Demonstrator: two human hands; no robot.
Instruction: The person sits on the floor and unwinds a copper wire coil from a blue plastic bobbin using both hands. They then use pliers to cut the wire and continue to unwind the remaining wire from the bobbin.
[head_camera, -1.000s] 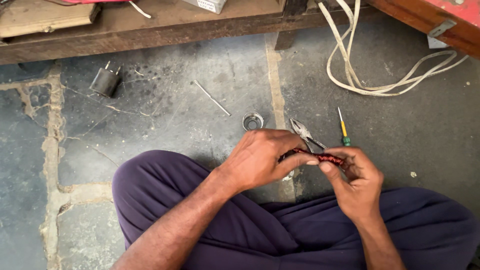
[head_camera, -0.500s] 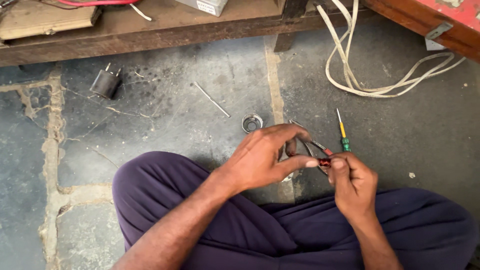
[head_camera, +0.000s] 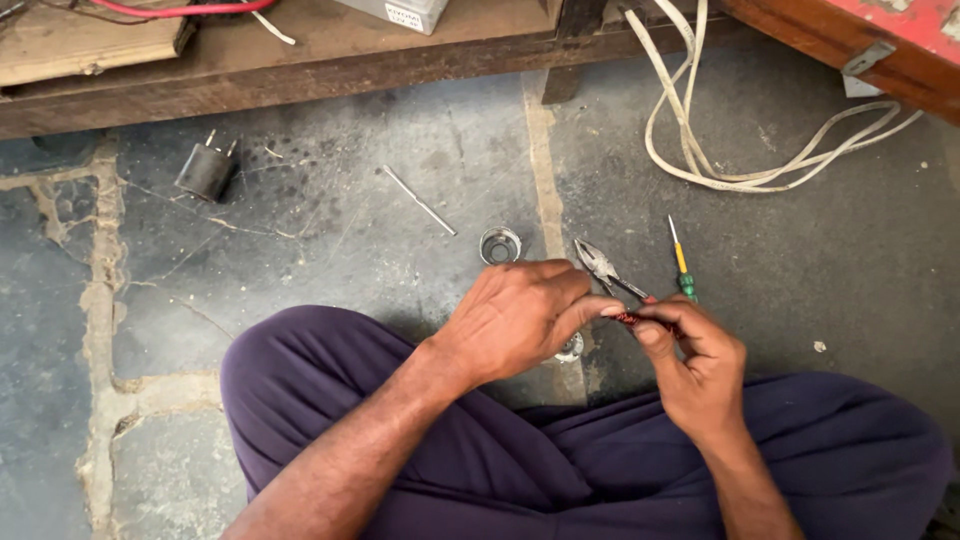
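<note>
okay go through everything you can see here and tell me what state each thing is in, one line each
left hand: fingertips pinching a small reddish-brown piece
right hand: pinching the same piece from the other side
reddish-brown piece: held between both hands, above the lap
pliers: lying on the floor, jaws shut
screwdriver: lying flat on the floor
white cable: loosely looped on the floor
black plug: lying on its side
</note>
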